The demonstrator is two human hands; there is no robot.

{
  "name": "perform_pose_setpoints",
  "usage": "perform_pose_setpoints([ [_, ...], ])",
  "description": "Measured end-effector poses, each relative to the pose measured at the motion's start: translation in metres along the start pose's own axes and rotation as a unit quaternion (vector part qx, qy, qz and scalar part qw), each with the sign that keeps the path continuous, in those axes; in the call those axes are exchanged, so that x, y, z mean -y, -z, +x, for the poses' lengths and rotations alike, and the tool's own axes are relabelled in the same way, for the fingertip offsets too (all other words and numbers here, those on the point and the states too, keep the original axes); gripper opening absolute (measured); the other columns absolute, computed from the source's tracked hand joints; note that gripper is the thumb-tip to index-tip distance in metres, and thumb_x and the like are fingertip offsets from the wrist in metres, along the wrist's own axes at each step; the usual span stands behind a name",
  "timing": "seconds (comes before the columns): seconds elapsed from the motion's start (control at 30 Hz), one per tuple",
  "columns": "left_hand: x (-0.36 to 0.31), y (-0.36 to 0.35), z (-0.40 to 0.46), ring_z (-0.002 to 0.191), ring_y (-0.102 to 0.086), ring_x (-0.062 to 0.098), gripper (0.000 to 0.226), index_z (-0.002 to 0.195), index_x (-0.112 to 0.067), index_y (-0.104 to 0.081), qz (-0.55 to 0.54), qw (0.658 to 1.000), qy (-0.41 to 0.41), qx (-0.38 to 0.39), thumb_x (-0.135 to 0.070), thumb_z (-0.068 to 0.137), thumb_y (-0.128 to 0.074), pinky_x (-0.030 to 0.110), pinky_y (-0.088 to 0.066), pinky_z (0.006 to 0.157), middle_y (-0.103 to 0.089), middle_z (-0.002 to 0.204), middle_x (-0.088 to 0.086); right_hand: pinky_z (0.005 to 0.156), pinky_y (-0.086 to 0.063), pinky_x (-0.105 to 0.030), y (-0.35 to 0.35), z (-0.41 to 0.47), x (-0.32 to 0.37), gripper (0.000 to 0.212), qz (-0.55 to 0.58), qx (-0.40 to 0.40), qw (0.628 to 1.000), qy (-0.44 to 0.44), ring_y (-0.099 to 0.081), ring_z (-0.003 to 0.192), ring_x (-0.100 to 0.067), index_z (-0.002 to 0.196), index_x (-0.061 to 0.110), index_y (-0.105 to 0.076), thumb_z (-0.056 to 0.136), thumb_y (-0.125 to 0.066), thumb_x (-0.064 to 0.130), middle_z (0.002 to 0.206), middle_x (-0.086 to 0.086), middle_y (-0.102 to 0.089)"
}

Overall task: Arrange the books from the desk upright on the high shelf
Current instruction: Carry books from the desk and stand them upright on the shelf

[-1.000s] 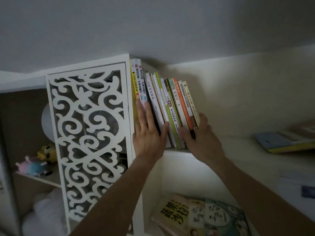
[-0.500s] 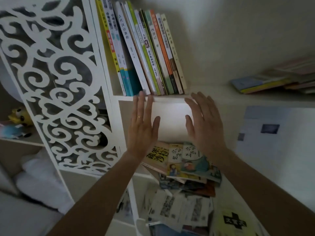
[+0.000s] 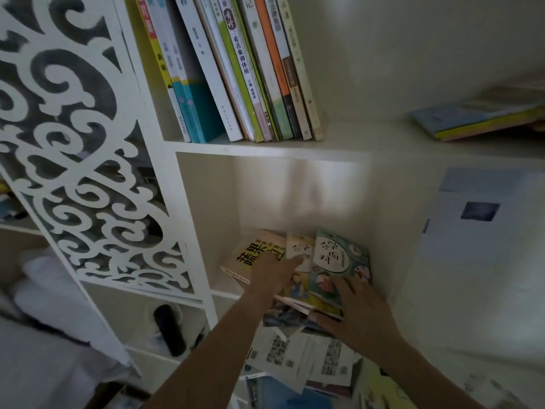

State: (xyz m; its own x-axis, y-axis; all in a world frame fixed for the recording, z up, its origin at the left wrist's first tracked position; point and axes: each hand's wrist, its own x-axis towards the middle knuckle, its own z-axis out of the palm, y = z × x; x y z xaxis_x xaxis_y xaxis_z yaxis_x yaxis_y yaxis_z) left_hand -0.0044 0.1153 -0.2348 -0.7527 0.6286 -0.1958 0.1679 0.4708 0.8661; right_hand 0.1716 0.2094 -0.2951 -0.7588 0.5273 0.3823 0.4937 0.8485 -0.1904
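Observation:
Several books [image 3: 250, 84] stand upright, leaning left, on the high shelf [image 3: 354, 143]. Below, in an open compartment, lies a small stack: a yellow-lettered book [image 3: 256, 252], a cream book [image 3: 300, 246] and a green illustrated book [image 3: 336, 261] on top. My left hand [image 3: 274, 274] reaches onto the stack with straight fingers touching the cream book. My right hand [image 3: 356, 308] lies on the green book's lower right corner, fingers spread on the cover and thumb along the lower edge.
A white fretwork panel [image 3: 73, 143] closes the left side. More books lie flat [image 3: 472, 119] at the right of the high shelf. Loose printed papers [image 3: 300, 355] spread under the stack. A black object [image 3: 169, 329] stands in a lower compartment.
Both hands left the upright row and dropped from the shelf edge down to the stack below. The view tilted downward with them.

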Motion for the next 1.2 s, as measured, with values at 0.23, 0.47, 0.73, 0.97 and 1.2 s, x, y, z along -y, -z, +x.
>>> perform_pose_setpoints([
  [0.23,-0.008,-0.038,-0.012,0.100,-0.073,0.033,0.034,0.114,-0.020,-0.070,-0.141,0.982,-0.043,0.121,-0.032,0.083,-0.076,0.055,-0.061,0.085,-0.076,0.110,0.010,0.053,-0.057,-0.030,0.010,-0.001,-0.011,0.050,-0.064,-0.060,0.993,0.083,-0.073,0.081,-0.025,0.124,0.013,-0.067,0.078,-0.074,0.031,0.109,-0.004,-0.072],
  [0.47,0.006,0.032,-0.016,0.070,-0.074,0.022,0.042,0.105,-0.009,-0.074,-0.248,0.968,-0.008,-0.016,-0.046,0.104,-0.053,0.030,-0.059,0.065,-0.079,0.087,0.010,0.068,-0.060,-0.036,0.039,0.046,0.011,0.061,0.052,-0.103,0.983,0.141,-0.066,0.107,-0.022,0.134,0.023,-0.058,0.081,-0.076,-0.002,0.131,-0.003,-0.065],
  [0.73,0.075,0.051,-0.020,0.080,-0.063,0.028,0.036,0.090,-0.016,-0.063,-0.096,0.986,0.117,-0.072,-0.051,0.099,-0.059,0.045,-0.058,0.088,-0.065,0.086,0.006,0.092,-0.054,-0.036,0.010,0.109,0.032,0.031,0.084,0.218,0.968,0.090,-0.062,0.113,-0.020,0.115,0.026,-0.076,0.090,-0.064,0.012,0.126,0.003,-0.066],
  [0.97,0.066,0.032,-0.014,0.091,-0.068,0.024,0.070,0.139,-0.010,-0.038,-0.223,0.961,0.159,-0.038,-0.051,0.092,-0.069,0.030,-0.055,0.064,-0.068,0.105,0.007,0.084,-0.060,-0.042,0.000,0.129,0.018,0.065,0.233,0.228,0.936,-0.131,-0.069,0.097,-0.018,0.126,0.025,-0.054,0.082,-0.059,0.072,0.116,0.004,-0.066],
  [1.2,0.065,0.016,-0.002,0.142,-0.037,0.036,0.104,0.156,-0.025,-0.022,-0.062,0.989,0.099,-0.086,-0.069,0.072,-0.065,0.053,-0.033,0.119,-0.046,0.153,0.014,0.072,-0.061,-0.033,-0.001,0.117,0.014,0.029,0.219,0.227,0.937,-0.149,-0.072,0.076,-0.013,0.095,0.022,-0.076,0.083,-0.077,0.048,0.088,0.004,-0.076],
])
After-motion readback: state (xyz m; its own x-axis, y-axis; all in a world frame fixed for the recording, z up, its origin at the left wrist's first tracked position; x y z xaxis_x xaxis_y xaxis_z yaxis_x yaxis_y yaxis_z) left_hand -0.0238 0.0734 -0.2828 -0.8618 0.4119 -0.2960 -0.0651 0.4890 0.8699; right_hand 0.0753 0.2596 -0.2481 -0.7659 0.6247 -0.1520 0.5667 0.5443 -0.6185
